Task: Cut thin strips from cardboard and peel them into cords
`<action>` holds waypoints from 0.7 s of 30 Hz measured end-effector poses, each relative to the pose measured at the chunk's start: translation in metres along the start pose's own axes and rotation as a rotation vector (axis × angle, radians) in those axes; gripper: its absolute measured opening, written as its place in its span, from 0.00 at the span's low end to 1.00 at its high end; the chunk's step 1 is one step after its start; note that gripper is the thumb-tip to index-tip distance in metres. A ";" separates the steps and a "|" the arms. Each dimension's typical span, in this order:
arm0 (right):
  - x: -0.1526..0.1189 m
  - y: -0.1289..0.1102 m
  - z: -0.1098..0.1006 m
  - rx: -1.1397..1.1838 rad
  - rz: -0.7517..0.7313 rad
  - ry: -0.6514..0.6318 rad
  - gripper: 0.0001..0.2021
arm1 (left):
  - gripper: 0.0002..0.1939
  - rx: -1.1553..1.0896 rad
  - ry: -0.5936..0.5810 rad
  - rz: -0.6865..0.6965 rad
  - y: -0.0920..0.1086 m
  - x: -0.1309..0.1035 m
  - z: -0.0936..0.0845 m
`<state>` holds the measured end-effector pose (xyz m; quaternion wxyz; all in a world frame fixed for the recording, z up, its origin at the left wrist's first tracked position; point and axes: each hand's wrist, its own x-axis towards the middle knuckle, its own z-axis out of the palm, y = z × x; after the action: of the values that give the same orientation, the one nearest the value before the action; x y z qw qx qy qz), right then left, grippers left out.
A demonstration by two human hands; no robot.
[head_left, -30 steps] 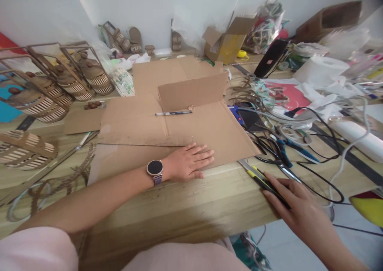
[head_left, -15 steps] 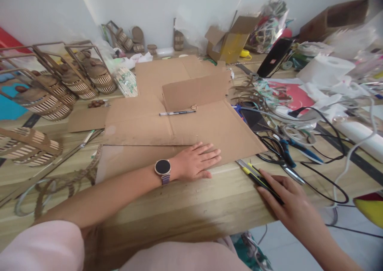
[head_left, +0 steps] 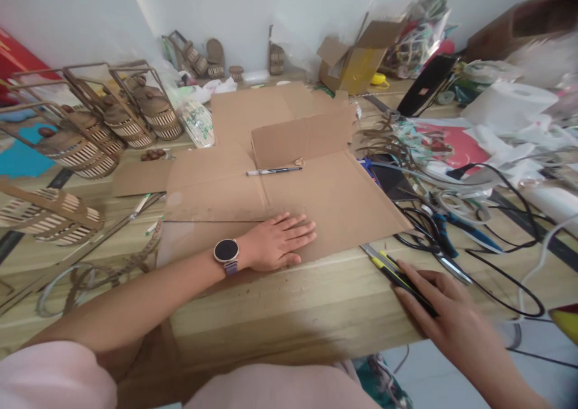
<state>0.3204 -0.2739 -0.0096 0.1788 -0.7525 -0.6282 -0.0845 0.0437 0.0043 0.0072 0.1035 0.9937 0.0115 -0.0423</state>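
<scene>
My left hand (head_left: 277,240) lies flat, fingers spread, on the front part of a large brown cardboard sheet (head_left: 325,198); a dark watch (head_left: 226,251) is on that wrist. A pen (head_left: 274,171) rests across the middle of the cardboard, below a raised flap (head_left: 302,138). Over to the right, my right hand (head_left: 433,303) grips a yellow and black utility knife (head_left: 400,279), its blade pointing up and left near the cardboard's front edge, low over the wooden table (head_left: 307,312).
Scissors (head_left: 436,240) and blue-handled pliers (head_left: 469,231) lie right of the cardboard among black cables. Bamboo lantern-like baskets (head_left: 158,114) stand at the left. An open box (head_left: 356,62), a black speaker-like object (head_left: 427,87) and a white roll (head_left: 510,108) are behind.
My left hand has slid a little to the left over the cardboard. The view has shifted slightly, and my right hand still holds the knife.
</scene>
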 end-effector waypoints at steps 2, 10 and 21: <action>0.000 -0.005 0.000 0.006 -0.016 -0.006 0.25 | 0.35 0.000 -0.003 -0.002 0.001 0.002 -0.001; -0.003 -0.016 0.001 0.024 0.036 -0.020 0.26 | 0.34 -0.005 0.006 -0.013 0.001 0.001 -0.002; 0.003 -0.043 -0.002 -0.019 -0.083 0.011 0.23 | 0.35 -0.011 0.007 -0.005 0.001 0.003 -0.001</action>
<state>0.2795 -0.2659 0.0000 0.1716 -0.7269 -0.6571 -0.1021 0.0463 0.0040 0.0079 0.1089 0.9932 0.0144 -0.0389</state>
